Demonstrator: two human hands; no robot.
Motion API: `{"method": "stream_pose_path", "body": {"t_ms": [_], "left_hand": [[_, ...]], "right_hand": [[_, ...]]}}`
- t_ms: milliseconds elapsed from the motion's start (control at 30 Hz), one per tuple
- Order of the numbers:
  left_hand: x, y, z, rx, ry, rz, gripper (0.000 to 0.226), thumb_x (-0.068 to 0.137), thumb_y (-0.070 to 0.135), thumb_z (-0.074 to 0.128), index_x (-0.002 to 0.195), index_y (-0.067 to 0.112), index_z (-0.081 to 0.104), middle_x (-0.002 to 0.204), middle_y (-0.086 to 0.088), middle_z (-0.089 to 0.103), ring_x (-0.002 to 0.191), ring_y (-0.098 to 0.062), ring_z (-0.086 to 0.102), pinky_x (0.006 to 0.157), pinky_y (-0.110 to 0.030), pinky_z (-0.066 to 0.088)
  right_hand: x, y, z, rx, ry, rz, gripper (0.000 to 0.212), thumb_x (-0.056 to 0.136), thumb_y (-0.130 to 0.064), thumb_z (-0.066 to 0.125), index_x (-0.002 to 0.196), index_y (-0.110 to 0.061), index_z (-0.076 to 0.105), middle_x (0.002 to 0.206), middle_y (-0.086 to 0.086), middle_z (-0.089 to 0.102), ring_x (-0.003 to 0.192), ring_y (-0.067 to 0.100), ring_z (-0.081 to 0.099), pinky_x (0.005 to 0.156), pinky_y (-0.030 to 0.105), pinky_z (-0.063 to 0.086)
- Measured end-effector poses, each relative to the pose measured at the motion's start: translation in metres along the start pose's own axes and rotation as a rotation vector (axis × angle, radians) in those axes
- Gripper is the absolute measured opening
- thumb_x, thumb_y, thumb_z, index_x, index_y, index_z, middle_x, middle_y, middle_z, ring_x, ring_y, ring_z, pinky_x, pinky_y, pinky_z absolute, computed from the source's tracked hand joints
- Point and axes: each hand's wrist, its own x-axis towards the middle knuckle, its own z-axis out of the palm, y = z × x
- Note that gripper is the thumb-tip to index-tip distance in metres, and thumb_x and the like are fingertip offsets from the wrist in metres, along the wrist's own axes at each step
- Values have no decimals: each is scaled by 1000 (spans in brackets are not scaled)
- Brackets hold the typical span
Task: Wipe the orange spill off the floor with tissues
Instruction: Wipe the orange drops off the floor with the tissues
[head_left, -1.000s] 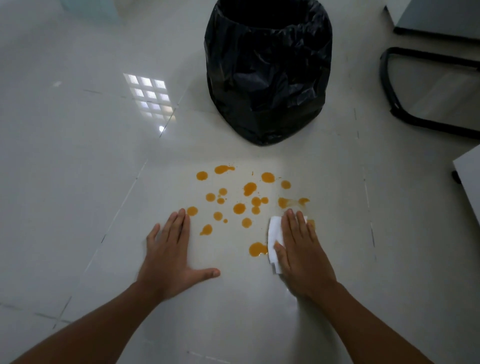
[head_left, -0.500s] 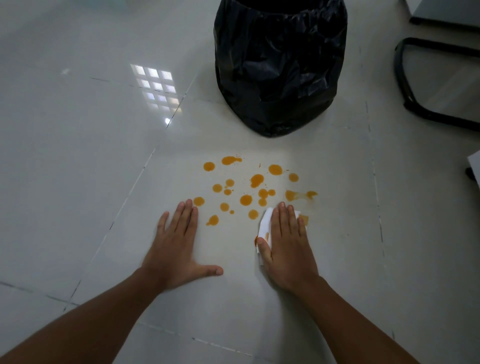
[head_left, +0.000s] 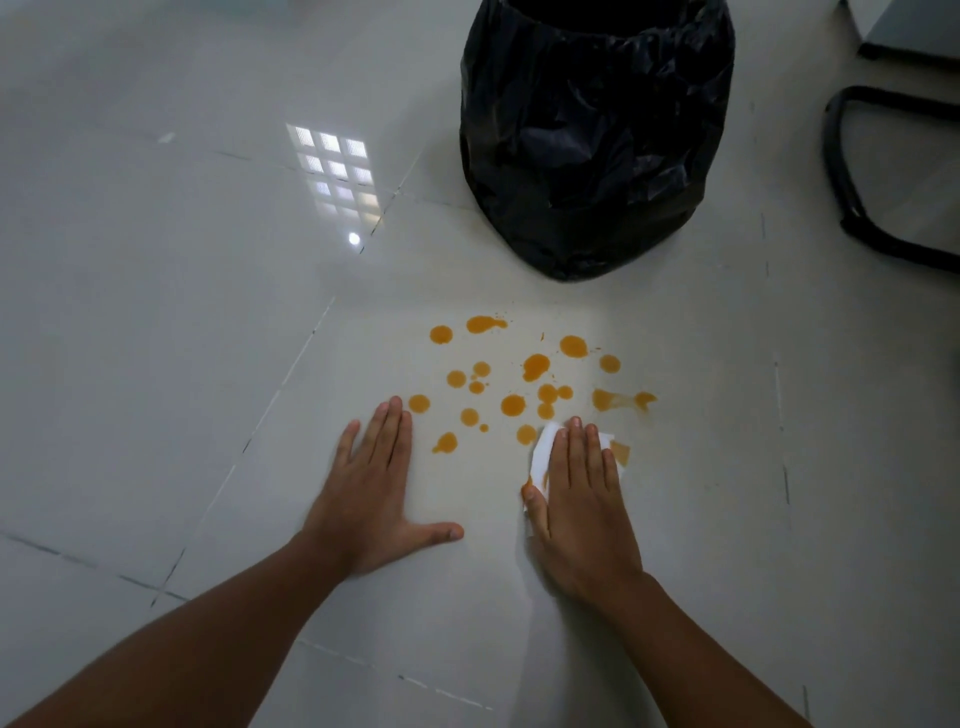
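An orange spill (head_left: 535, 366) of several round drops lies scattered on the pale tiled floor (head_left: 208, 338). My right hand (head_left: 582, 493) presses flat on a white tissue (head_left: 543, 452) at the near right edge of the drops; most of the tissue is hidden under the palm, and a smeared orange patch (head_left: 619, 451) shows just right of my fingers. My left hand (head_left: 371, 488) rests flat on the floor with fingers spread, its fingertips just short of the nearest drops, holding nothing.
A bin lined with a black bag (head_left: 597, 135) stands just beyond the spill. A black chair base (head_left: 852, 202) curves along the right edge, and a grey furniture corner (head_left: 914, 31) sits at the top right. A window reflection (head_left: 337, 171) glares on the tiles to the left.
My right hand has slid the tissue left over the large near drop, which is now covered. My left hand has stayed planted. The view has shifted a little.
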Motion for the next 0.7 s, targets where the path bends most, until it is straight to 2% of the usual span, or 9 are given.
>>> {"method": "stream_pose_path", "body": {"t_ms": [133,333,433,700], "left_hand": [[-1,-1,1,3,3,-2,141,63,103,26,158,1,3,168,-13,-5,155,-22,-10,125,-52,6],[1,-3,4,25,20,-4,140,64,103,25,158,3,-1,168,-13,-7,155,-21,-12,125,-52,6],[1,-2,4,33,12,4,140,64,103,24,158,3,0,168,-13,-7,155,-20,-12,125,-51,5],[1,-7,8,9,47,14,129,73,97,26,158,4,2,169,-10,-4,155,-18,-11,125,-48,5]], "right_hand": [[0,-9,-7,8,-12,4,73,99,-49,17,154,-6,-5,164,13,-7,151,26,-12,124,41,1],[3,2,-6,83,-52,-27,75,98,-55,17,154,-13,-13,163,4,-17,148,17,-24,118,32,-13],[0,5,-6,125,-56,-8,74,99,-54,19,154,-17,-13,163,0,-19,146,13,-26,116,29,-15],[-4,-12,-10,62,-71,-12,65,103,-42,16,154,-10,-10,163,8,-16,148,26,-23,123,42,-4]]}}
